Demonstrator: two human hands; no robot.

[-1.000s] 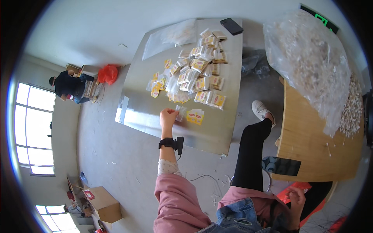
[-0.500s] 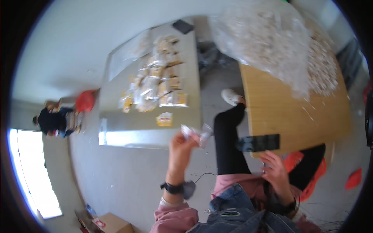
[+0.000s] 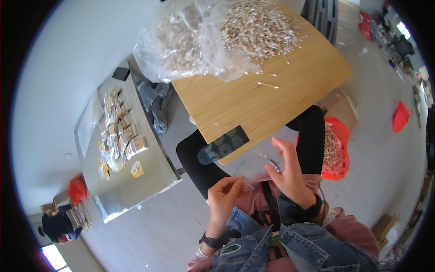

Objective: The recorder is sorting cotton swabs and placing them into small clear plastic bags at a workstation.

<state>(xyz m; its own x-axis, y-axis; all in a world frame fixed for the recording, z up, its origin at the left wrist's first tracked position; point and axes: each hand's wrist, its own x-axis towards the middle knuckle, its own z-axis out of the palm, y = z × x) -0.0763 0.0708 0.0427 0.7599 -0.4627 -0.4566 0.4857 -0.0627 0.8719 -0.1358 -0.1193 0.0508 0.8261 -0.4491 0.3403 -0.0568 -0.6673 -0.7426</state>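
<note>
the clear plastic bag [image 3: 253,169], blurred, was located between both hands, just off the near corner of the wooden table [image 3: 272,102]. the left hand [image 3: 225,196] pinched the bag's edge between thumb and forefinger. the right hand [image 3: 291,174] had thumb and forefinger spread apart; contact with the bag could not be determined. half a second earlier, the bag was near the metal table's [image 3: 149,179] corner, apart from the right hand.

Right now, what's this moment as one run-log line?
left hand: pinching clear bag; right hand: alongside, grip unclear; cotton swabs: heaped on wooden table
</note>
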